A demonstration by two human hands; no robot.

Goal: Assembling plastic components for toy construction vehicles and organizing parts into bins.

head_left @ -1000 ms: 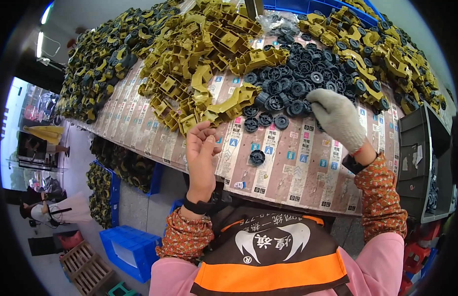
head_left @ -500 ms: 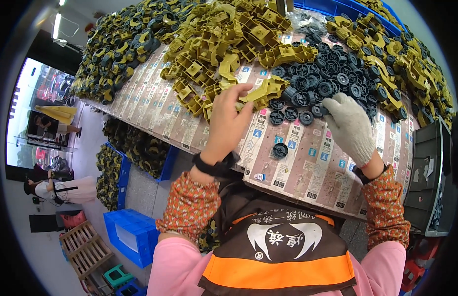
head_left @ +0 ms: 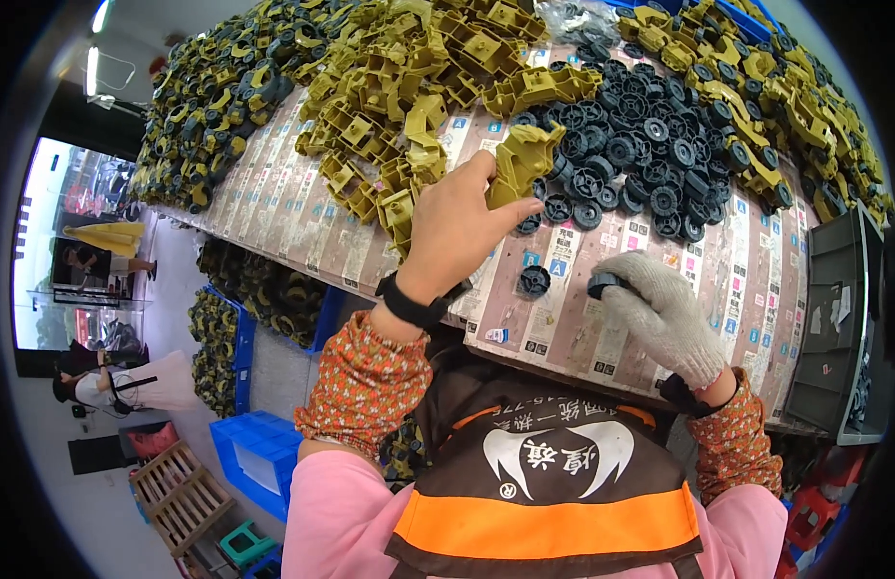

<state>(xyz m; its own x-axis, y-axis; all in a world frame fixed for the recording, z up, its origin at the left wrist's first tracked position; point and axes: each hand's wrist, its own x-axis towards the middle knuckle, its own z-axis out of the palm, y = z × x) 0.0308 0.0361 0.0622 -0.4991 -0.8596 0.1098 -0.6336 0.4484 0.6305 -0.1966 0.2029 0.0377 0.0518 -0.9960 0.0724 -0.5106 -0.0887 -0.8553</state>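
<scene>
My bare left hand (head_left: 467,212) grips an olive-yellow plastic toy vehicle body (head_left: 524,162) between thumb and fingers, raised over the table beside the wheel heap. In its light knitted glove, my right hand (head_left: 660,314) pinches a small black toy wheel (head_left: 605,283) nearer the table's front edge. A single loose wheel (head_left: 534,280) lies on the patterned table top between the two hands. Beyond them spreads a heap of black wheels (head_left: 650,145). Loose yellow bodies (head_left: 370,135) are piled to the left of that heap.
Bodies with wheels fitted form piles at the far left (head_left: 216,106) and far right (head_left: 756,106). A grey crate (head_left: 833,338) stands at the right edge. Blue bins (head_left: 254,463) sit on the floor to the left, near a wooden pallet (head_left: 182,487). A person (head_left: 129,381) stands farther off.
My right hand has drawn back from the heap toward me with a wheel in its fingers. The left hand has tilted the yellow body more upright.
</scene>
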